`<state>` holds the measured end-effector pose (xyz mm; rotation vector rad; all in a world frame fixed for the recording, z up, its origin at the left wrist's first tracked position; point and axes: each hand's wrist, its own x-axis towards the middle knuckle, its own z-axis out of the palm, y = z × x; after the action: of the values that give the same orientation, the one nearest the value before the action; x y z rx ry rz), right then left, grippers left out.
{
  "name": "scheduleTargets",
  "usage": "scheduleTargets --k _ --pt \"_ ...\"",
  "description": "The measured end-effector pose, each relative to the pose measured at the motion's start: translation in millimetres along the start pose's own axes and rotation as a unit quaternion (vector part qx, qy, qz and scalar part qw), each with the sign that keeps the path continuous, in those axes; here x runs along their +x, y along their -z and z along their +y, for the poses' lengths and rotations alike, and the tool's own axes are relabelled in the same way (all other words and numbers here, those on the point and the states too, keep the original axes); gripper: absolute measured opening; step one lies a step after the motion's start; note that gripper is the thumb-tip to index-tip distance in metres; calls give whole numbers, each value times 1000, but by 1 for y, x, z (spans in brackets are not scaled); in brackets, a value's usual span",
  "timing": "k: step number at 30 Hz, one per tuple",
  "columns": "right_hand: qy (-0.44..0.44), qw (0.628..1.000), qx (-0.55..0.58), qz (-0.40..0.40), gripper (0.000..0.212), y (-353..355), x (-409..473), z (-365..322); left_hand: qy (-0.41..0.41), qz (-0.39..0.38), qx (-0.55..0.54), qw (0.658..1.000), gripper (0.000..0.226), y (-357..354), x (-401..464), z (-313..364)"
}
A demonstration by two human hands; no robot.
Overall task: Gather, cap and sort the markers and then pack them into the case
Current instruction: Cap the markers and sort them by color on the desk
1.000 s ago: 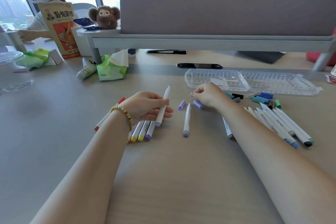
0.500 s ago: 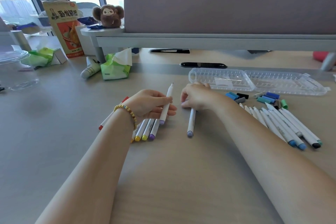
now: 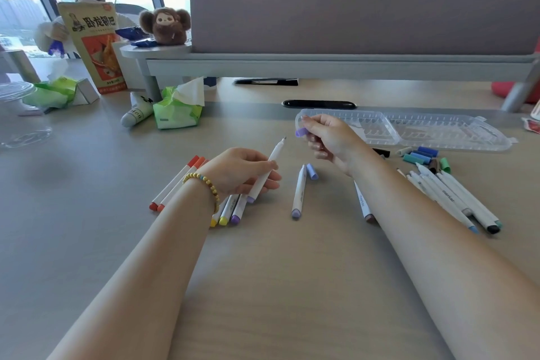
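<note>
Capping step, I'd say: left hand (image 3: 239,172) grips an uncapped marker (image 3: 264,177) tip-up above the worktop (image 3: 263,286); right hand (image 3: 327,140) pinches a purple cap (image 3: 300,132) just beyond the tip. Next move needs cap lined up w/ nib & pushed on. Counts: 2 red markers (image 3: 175,184) left, approx. 3 under left hand, 1 lilac marker (image 3: 299,191) + loose cap (image 3: 312,171) mid-worktop. Open clear case (image 3: 438,133) lies behind.

Plush monkey (image 3: 165,26), tissue pack (image 3: 177,109)
</note>
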<state>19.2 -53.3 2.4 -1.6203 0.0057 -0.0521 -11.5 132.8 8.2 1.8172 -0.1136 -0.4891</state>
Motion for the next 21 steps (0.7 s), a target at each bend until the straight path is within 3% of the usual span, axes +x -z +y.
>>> scheduleTargets --k 13,21 --pt "11 999 -21 28 29 -4 -3 0 -5 -15 7 1000 14 -5 -4 3" --pt "28 997 -73 -17 29 -12 -8 -3 -6 -2 16 1000 15 -5 -3 4"
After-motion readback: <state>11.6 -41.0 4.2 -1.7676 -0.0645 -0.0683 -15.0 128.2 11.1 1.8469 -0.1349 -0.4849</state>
